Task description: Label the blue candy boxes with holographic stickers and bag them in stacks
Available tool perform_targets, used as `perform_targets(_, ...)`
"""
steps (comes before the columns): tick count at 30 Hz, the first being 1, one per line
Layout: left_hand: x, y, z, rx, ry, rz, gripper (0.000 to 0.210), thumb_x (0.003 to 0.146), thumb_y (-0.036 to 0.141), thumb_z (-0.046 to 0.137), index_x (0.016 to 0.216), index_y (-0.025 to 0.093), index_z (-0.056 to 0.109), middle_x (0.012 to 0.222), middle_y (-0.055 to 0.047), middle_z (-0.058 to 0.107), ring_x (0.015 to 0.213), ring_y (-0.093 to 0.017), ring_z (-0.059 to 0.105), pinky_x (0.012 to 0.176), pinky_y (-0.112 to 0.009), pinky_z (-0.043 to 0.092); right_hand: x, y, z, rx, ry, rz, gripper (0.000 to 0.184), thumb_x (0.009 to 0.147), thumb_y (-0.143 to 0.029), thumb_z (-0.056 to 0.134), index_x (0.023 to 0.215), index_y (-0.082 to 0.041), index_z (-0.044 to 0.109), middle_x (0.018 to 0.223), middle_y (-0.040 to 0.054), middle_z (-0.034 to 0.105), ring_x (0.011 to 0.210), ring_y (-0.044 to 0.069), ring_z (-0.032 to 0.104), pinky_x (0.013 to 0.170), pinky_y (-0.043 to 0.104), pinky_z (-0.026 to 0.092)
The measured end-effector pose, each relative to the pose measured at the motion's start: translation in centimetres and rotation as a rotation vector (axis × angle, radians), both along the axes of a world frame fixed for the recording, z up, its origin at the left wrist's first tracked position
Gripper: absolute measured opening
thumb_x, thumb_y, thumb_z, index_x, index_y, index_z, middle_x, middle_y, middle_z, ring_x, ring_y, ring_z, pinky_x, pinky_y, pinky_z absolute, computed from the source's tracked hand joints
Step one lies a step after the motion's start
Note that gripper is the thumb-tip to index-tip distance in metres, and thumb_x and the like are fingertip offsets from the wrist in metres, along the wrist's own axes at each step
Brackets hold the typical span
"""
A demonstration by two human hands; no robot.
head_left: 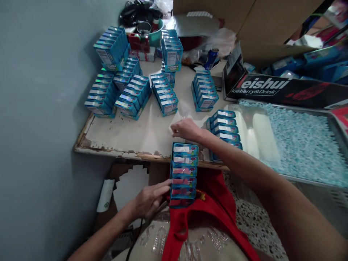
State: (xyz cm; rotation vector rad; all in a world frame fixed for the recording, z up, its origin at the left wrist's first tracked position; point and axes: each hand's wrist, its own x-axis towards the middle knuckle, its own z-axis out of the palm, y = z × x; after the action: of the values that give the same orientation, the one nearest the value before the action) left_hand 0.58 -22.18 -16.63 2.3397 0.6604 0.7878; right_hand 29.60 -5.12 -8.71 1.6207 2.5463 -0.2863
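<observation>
Left hand [152,195]: fingers out straight, tips against the left wall of the blue tray [172,159] at the lap, not wrapped round it. That tray carries six packs [185,171] in one row, over red cloth [217,188], its far end by the table [119,136] edge. Pack tops show a pale strip, the near ones tinted pink, plus small print at the right end, mostly too small to read. Right hand [186,128]: fingers curled in, just beyond the tray's far end, over the table; can't tell if anything thin is pinched in it. Right forearm crosses in front of another row [224,127] of packs. Labels: back-left stack [111,47] and back-middle stack [172,50] both read "CARAMELO MACIZO" on the tray fronts, white on blue. White panels on the pack sides have print too fine to read. Black carton [304,92] at right reads "eishui" after a red first letter I can't make out, "lueberry&Drink" under it; blue packs inside. Blue can [212,58] beside it, brand unreadable. Metal tray [312,181] in front of carton holds pale blue bits [307,137]. White roll [106,194] below table level has a round green mark.
</observation>
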Motion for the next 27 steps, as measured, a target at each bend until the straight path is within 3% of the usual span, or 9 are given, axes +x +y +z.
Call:
perform_targets(2,0.3,3.1,1.3,0.092,-0.064,0.012,0.047,0.100,0.018,0.046,0.143,0.030,0.059,0.113,-0.005,0.081,0.096,-0.017,0.080,0.083,-0.026,0.064,-0.4,0.0,-0.4,-0.012,-0.009,0.018,0.014,0.097,-0.031,0.072,0.102,-0.020,0.078,0.103,0.0081,0.080,0.089,0.022,0.070,0.063,0.031,0.026)
perform_targets(4,1.8,7.1,2.4,0.214,-0.068,0.223,0.040,0.098,0.017,0.059,0.136,0.027,0.066,0.111,-0.007,0.081,0.099,-0.022,0.078,0.090,-0.032,0.062,-0.8,0.0,-0.4,0.006,-0.015,0.007,0.017,0.097,-0.034,0.072,0.105,-0.020,0.077,0.104,0.0093,0.080,0.091,0.024,0.071,0.063,0.031,0.026)
perform_targets(6,4.1,11.3,3.1,0.247,-0.011,0.415,0.031,0.093,0.031,0.072,0.123,0.024,0.074,0.113,-0.011,0.079,0.106,-0.029,0.074,0.098,-0.042,0.058,-1.3,0.0,0.0,0.019,-0.022,0.011,0.020,0.096,-0.034,0.073,0.109,-0.020,0.076,0.104,0.0100,0.080,0.092,0.025,0.071,0.063,0.031,0.027)
perform_targets(8,6.5,15.0,3.4,0.217,0.053,0.416,0.028,0.091,0.040,0.074,0.112,0.021,0.078,0.113,-0.013,0.078,0.109,-0.032,0.070,0.101,-0.048,0.055,-1.6,0.0,0.5,0.016,-0.018,0.027,0.020,0.097,-0.033,0.071,0.112,-0.020,0.076,0.103,0.0102,0.080,0.092,0.025,0.072,0.064,0.031,0.029)
perform_targets(11,8.8,18.3,3.5,0.166,0.145,0.302,0.018,0.089,0.034,0.072,0.096,0.020,0.081,0.101,-0.013,0.077,0.104,-0.031,0.068,0.096,-0.046,0.054,-1.6,0.0,0.6,0.008,-0.005,0.007,0.022,0.098,-0.034,0.071,0.114,-0.020,0.076,0.103,0.0107,0.080,0.091,0.025,0.072,0.065,0.031,0.032)
perform_targets(16,9.4,19.8,4.0,-0.111,0.219,0.183,0.007,0.079,0.021,0.075,0.076,0.022,0.081,0.087,-0.007,0.078,0.085,-0.025,0.071,0.078,-0.034,0.054,-1.0,0.0,-0.8,-0.037,0.009,0.045,0.027,0.093,-0.036,0.080,0.113,-0.019,0.075,0.100,0.0096,0.079,0.089,0.024,0.072,0.064,0.029,0.033)
perform_targets(20,9.5,20.1,4.0,-0.362,0.226,0.300,0.004,0.072,0.019,0.079,0.072,0.023,0.082,0.072,-0.003,0.076,0.069,-0.021,0.069,0.063,-0.030,0.048,-0.8,0.0,-1.1,-0.005,0.046,0.100,0.036,0.095,-0.038,0.078,0.124,-0.019,0.069,0.106,0.0088,0.079,0.087,0.022,0.070,0.064,0.029,0.031)
perform_targets(23,9.6,19.7,3.5,-0.358,0.165,0.438,0.005,0.068,0.021,0.083,0.067,0.022,0.079,0.067,-0.003,0.073,0.065,-0.019,0.066,0.059,-0.029,0.044,-0.3,0.0,-0.6,-0.018,0.065,0.070,0.036,0.094,-0.041,0.079,0.122,-0.019,0.072,0.109,0.0091,0.079,0.092,0.023,0.070,0.065,0.029,0.033)
perform_targets(27,9.4,18.8,3.1,-0.304,0.065,0.572,0.026,0.063,0.027,0.093,0.057,0.020,0.068,0.062,0.000,0.066,0.059,-0.015,0.057,0.058,-0.028,0.041,1.6,-0.8,0.2,-0.107,0.127,-0.057,0.016,0.095,-0.032,0.075,0.108,-0.024,0.081,0.099,0.0049,0.080,0.093,0.022,0.070,0.068,0.029,0.037)
